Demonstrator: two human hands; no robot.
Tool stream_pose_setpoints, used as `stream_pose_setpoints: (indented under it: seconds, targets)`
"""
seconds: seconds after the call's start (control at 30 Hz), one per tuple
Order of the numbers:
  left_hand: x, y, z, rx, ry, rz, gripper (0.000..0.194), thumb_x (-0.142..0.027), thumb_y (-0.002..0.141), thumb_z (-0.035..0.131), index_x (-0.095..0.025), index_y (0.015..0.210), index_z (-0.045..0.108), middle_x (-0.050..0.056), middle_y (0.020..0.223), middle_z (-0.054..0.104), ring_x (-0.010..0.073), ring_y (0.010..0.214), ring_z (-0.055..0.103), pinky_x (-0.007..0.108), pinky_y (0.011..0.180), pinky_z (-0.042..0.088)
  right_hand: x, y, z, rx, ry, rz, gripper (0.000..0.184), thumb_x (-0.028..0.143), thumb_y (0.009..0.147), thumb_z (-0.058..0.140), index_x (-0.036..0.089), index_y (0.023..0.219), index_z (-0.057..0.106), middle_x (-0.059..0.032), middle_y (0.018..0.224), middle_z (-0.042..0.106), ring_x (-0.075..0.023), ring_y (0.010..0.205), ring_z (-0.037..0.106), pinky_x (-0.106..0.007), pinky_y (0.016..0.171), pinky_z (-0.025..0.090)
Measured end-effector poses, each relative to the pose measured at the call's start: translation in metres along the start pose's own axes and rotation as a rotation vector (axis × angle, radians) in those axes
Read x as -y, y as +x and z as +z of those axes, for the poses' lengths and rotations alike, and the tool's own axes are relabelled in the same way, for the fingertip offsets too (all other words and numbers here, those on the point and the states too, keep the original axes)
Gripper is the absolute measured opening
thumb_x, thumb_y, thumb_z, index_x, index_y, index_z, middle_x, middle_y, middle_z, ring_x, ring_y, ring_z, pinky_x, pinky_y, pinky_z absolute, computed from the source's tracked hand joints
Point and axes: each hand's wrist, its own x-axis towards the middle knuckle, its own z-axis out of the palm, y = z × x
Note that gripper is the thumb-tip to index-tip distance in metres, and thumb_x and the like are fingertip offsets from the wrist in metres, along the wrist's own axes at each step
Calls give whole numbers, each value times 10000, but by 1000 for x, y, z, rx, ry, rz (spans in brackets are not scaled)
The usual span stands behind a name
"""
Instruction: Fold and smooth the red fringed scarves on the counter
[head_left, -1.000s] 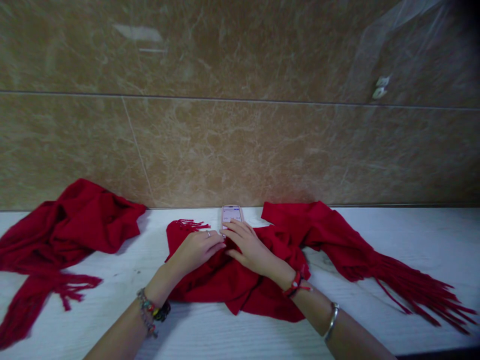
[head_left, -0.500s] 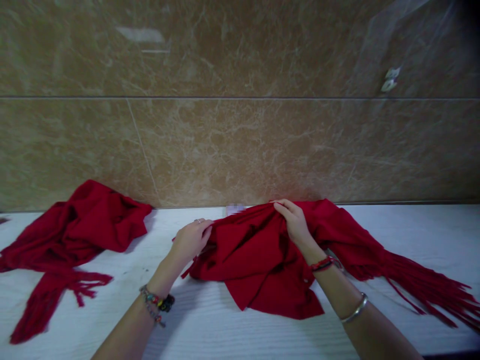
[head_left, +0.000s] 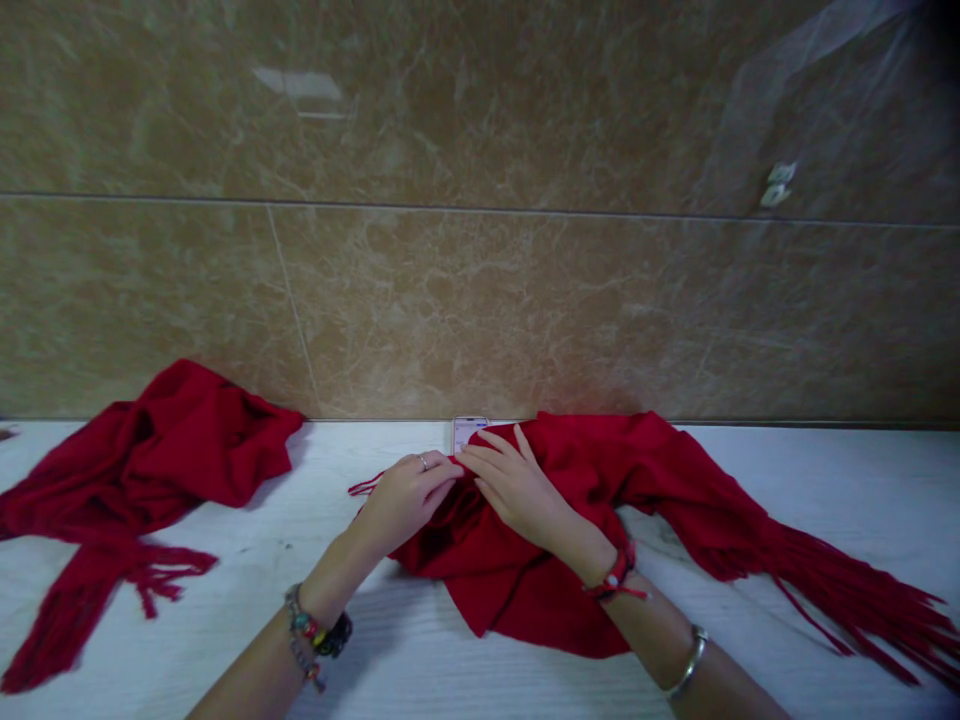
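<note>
A red fringed scarf (head_left: 540, 610) lies bunched on the white surface in front of me, its long tassels trailing off to the right. My left hand (head_left: 415, 497), with a ring on one finger, is closed on the upper left edge of the cloth, its fingertips partly hidden. My right hand (head_left: 517, 487) rests flat on the scarf with its fingers spread, its fingertips close to the left hand. Just beyond the fingers, a phone (head_left: 469, 428) with a lit screen is partly covered by the scarf and hand.
To the left lies a second red fringed cloth (head_left: 187, 440), crumpled against the wall. The brown marble-tiled wall (head_left: 480, 310) rises behind the white wood-grained table (head_left: 405, 660). A small white fitting (head_left: 778, 185) is on the wall at upper right.
My right hand has let go of the scarf's upper edge and moved left and down, its fingers now spread on the cloth. My left hand has shifted slightly right. More of the phone shows.
</note>
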Motion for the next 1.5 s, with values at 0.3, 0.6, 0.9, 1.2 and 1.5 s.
stream_pose_setpoints:
  seconds: [0.3,0.6,0.9,1.2,1.5]
  targets:
    - [2,-2,1,42,-22,-75,225,-185,834,401,-190,922,609,40,871,626,137,790,574,250,729,464,-11,-2,1,-123,160,76,156,187,841,413,192,799,563,-37,873,626,-173,919,538,-481,995,222]
    - [16,0,-5,46,-19,-304,285,-89,734,399,-166,925,596,50,916,643,179,864,576,318,805,449,-33,-4,-9,-345,96,323,141,163,759,426,194,758,564,-40,748,601,-189,749,551,-495,951,285]
    - [-6,4,-4,-4,-145,-262,345,-23,654,371,-181,870,589,31,861,643,157,821,572,290,778,450,1,-1,-3,16,216,27,307,308,775,545,216,1068,532,-65,1010,617,-197,966,535,-490,995,186]
    - [-9,7,-6,-29,-250,-351,153,-210,744,486,-172,854,585,38,853,634,168,797,572,282,748,447,-11,1,0,-299,384,384,156,228,779,442,187,741,588,-27,709,628,-168,678,562,-291,674,427]
    - [0,4,8,39,-342,-482,152,-258,737,503,-171,837,578,5,778,631,161,711,574,266,672,452,-23,2,-6,-450,524,643,207,342,754,448,173,669,532,-10,608,553,-152,588,506,-250,563,374]
